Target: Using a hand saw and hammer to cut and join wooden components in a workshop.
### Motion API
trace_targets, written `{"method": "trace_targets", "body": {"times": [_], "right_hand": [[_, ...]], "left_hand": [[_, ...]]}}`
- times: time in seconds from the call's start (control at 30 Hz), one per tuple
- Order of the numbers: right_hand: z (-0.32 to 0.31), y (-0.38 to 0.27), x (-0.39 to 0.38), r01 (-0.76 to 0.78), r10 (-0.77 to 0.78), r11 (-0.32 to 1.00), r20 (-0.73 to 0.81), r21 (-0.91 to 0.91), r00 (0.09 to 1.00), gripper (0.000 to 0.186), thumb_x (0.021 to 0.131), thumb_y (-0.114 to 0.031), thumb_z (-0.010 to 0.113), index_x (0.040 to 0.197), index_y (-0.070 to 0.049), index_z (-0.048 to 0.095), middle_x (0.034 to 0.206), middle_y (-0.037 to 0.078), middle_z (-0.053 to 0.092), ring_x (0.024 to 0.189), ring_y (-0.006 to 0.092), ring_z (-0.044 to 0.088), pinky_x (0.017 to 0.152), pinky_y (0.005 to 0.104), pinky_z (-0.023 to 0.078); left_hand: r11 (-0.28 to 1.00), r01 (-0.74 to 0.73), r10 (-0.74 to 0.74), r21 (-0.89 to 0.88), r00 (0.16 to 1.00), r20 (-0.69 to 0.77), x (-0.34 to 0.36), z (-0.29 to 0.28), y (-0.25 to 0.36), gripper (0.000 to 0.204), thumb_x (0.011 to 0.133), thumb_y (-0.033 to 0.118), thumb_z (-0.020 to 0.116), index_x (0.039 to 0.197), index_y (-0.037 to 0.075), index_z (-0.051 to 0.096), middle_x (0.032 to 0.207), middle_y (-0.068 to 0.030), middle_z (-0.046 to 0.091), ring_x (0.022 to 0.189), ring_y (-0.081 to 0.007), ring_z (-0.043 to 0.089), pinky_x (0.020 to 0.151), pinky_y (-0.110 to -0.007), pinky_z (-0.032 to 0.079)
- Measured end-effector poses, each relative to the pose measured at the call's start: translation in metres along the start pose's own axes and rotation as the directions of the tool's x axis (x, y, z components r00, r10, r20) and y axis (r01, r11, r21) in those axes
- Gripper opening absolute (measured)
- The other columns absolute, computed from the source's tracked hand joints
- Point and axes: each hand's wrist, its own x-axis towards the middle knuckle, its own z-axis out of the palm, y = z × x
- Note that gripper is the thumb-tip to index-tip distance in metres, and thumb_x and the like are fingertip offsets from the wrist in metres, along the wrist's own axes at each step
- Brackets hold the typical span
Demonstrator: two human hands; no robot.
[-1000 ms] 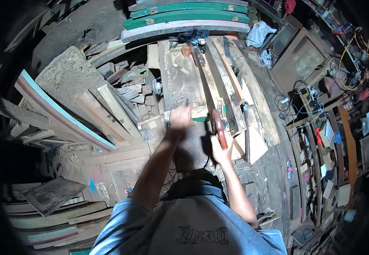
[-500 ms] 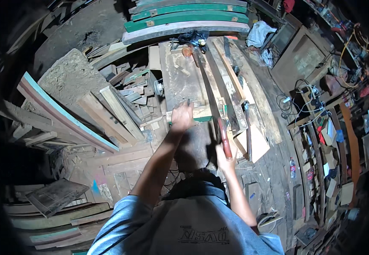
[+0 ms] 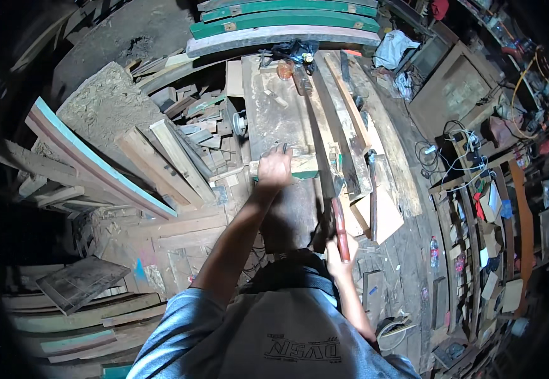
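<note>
Beyond the far end of the workbench (image 3: 273, 129), long green beams (image 3: 287, 22) lie stacked crosswise. Left of the workbench, wood offcuts (image 3: 202, 136) sit in a heap. Lengthwise over the workbench runs a handsaw (image 3: 318, 142), its dark blade pointing to the far end and its reddish handle toward the person's body. Crosswise at the workbench's near part lies a pale piece of wood (image 3: 304, 165). At the workbench's near side, the right hand (image 3: 339, 256) has its fingers wrapped around the saw handle, partly hidden by it. The left hand (image 3: 274, 169) rests on the pale piece; its finger spacing cannot be told. Beside its fingertips, over the workbench, a small dark stick (image 3: 284, 148) shows.
</note>
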Motion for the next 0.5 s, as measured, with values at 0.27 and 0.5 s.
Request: {"method": "trace_targets", "body": {"times": [0.27, 0.5], "right_hand": [[0.021, -0.004, 0.064, -0.019, 0.019, 0.998, 0.004, 0.053, 1.0, 0.021, 0.083, -0.003, 0.064, 0.069, -0.004, 0.048, 0.061, 0.0, 0.042, 0.058, 0.0103, 0.041, 0.054, 0.0315, 0.036], [-0.003, 0.007, 0.001, -0.003, 0.003, 1.0, -0.007, 0.023, 1.0, 0.023, 0.08, -0.002, 0.062, 0.066, -0.004, 0.044, 0.061, 0.0, 0.04, 0.058, 0.0104, 0.04, 0.055, 0.0309, 0.035]], "left_hand": [[1.0, -0.022, 0.023, -0.016, 0.995, 0.096, 0.007, 0.0, 0.004, 0.073, 0.059, 0.037, 0.091, 0.119, 0.006, 0.063, 0.12, -0.0175, 0.063, 0.115, -0.0347, 0.063, 0.091, -0.046, 0.056], [0.997, -0.072, 0.071, -0.01, 0.994, -0.084, -0.002, 0.018, -0.006, 0.04, 0.075, 0.024, 0.073, 0.109, 0.004, 0.066, 0.109, -0.0195, 0.066, 0.103, -0.035, 0.066, 0.078, -0.045, 0.059]]}}
